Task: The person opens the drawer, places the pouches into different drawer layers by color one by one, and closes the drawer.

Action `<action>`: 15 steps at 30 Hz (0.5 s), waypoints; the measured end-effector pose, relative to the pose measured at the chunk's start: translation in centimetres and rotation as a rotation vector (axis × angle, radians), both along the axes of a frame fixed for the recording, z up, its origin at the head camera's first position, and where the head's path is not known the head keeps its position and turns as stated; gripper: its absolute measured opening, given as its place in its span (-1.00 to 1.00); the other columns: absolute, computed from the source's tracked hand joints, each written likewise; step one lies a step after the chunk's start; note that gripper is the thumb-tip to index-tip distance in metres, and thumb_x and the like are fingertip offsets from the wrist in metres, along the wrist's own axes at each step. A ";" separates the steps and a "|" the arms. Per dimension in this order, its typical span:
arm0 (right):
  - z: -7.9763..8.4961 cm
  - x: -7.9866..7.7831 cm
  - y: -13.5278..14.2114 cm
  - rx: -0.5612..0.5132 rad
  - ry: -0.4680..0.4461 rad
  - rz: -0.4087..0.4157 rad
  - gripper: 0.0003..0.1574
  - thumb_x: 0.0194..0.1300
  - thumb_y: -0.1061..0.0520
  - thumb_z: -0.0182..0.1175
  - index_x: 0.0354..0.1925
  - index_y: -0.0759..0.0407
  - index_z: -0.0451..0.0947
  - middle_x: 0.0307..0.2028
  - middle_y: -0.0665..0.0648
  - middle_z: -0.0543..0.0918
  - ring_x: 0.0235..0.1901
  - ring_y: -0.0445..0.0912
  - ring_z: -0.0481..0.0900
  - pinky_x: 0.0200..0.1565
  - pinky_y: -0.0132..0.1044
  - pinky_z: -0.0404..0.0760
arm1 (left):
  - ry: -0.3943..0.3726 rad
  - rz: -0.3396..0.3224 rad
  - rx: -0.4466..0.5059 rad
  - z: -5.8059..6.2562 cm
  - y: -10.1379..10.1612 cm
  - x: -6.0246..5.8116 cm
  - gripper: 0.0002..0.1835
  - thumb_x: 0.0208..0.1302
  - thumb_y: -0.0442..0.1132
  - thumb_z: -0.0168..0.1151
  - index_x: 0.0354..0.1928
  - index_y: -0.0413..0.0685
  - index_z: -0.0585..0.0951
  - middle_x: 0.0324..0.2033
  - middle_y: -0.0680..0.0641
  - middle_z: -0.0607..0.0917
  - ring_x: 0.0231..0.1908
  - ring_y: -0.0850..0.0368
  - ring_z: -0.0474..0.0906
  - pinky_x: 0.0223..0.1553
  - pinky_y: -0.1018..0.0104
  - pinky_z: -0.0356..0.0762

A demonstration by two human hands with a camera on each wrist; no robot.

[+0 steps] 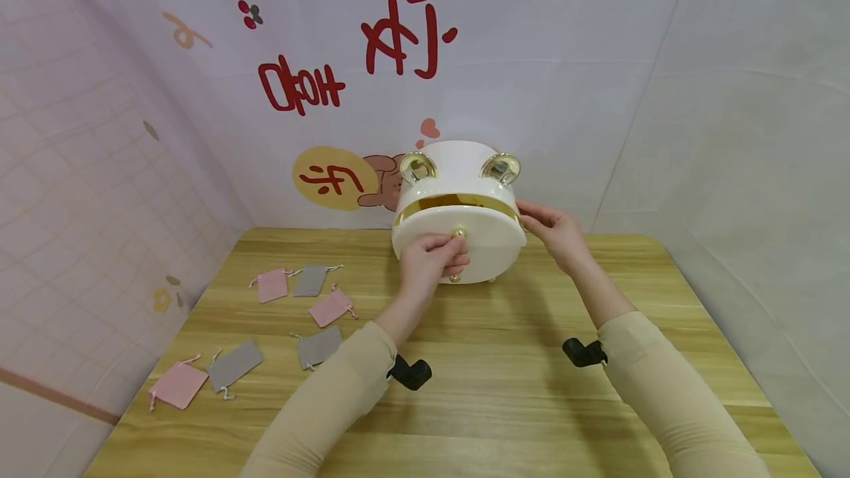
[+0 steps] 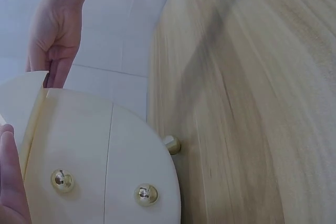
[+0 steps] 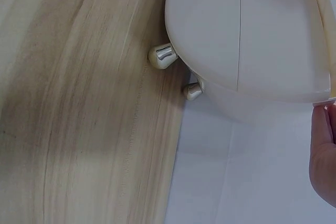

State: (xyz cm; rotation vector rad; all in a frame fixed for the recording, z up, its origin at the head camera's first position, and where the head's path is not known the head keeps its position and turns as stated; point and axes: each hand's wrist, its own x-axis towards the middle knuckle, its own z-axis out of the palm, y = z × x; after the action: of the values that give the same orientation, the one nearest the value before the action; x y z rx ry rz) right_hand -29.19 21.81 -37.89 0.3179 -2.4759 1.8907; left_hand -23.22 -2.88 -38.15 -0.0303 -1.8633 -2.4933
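Note:
A rounded white box (image 1: 494, 246), like a small jewelry chest, stands at the far side of the wooden table. Two shiny gold rings stick up at its upper front. Its top front section (image 2: 21, 100) stands out from the body, with a gap showing a gold-toned interior (image 1: 458, 201) behind it. Thumb and fingers of my left hand (image 1: 432, 257) pinch the upper gold knob (image 1: 460, 233). On the box's right edge rest the fingers of my right hand (image 1: 556, 231), mostly straight. Two lower knobs show in the left wrist view, one on each side of a seam.
Several drawstring pouches lie on the left of the table, among them a pink pouch (image 1: 179, 385) and a grey pouch (image 1: 235, 365). A printed white cloth (image 1: 551, 43) hangs behind the box. Short gold feet (image 3: 163, 56) hold the box off the table.

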 end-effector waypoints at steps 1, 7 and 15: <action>0.0 0.0 0.0 0.000 0.000 0.002 -0.42 0.47 0.02 0.16 0.36 0.17 0.42 0.31 0.20 0.46 0.33 0.04 0.35 0.32 -0.04 0.34 | -0.002 0.002 0.001 0.0 0.0 -0.1 -0.77 0.26 -0.34 0.38 -0.16 -0.42 0.69 -0.37 -0.24 0.75 -0.46 0.10 0.74 -0.34 0.21 0.71; 0.1 0.2 -0.2 -0.007 0.002 0.007 -0.44 0.49 0.05 0.12 0.37 0.17 0.41 0.32 0.23 0.45 0.31 0.06 0.38 0.32 -0.04 0.35 | -0.005 0.007 -0.009 0.1 0.1 -1.0 -0.78 0.25 -0.33 0.39 -0.17 -0.41 0.70 -0.39 -0.21 0.76 -0.45 0.08 0.74 -0.38 0.26 0.71; 0.0 0.0 -0.1 -0.020 0.017 0.013 -0.45 0.50 0.05 0.11 0.36 0.21 0.41 0.28 0.23 0.49 0.22 -0.08 0.48 0.30 -0.06 0.38 | 0.001 0.021 -0.010 0.3 0.3 -1.8 -0.77 0.27 -0.35 0.37 -0.16 -0.44 0.69 -0.37 -0.26 0.76 -0.44 0.05 0.75 -0.37 0.25 0.71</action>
State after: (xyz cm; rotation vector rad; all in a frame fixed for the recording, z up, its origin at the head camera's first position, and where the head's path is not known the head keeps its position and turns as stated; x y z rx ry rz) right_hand -29.17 21.72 -37.89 0.3484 -2.4484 1.9082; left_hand -25.05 -2.55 -37.85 -0.0117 -1.8658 -2.4695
